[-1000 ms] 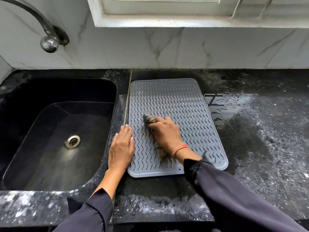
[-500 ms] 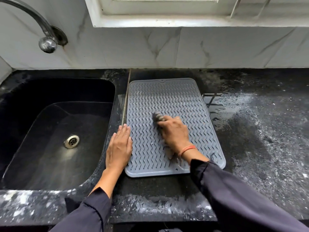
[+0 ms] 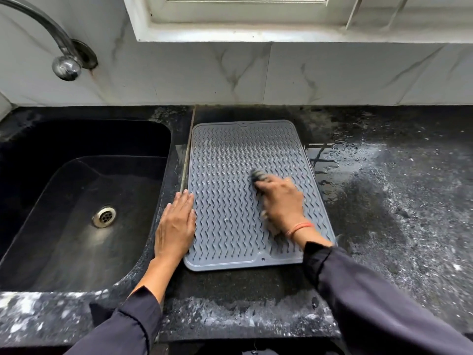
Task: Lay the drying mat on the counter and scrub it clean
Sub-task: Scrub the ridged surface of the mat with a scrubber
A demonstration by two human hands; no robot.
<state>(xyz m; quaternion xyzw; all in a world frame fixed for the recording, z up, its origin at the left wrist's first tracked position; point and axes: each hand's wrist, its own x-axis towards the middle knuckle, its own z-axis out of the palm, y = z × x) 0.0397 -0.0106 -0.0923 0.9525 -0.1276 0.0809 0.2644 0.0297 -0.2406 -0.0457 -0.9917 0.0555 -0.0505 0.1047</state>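
Watching the feed, I see the right hand (image 3: 281, 201) has slid rightward since a second ago. Its grip is closed round a dark scrubbing pad (image 3: 258, 175), which now presses on the middle-right of the grey drying mat (image 3: 225, 155). The mat lies flat on the wet black bench (image 3: 396, 201), just right of the sink (image 3: 76, 201). The left hand (image 3: 176, 224) stays where it was, fingers straight, palm down on the mat's left edge.
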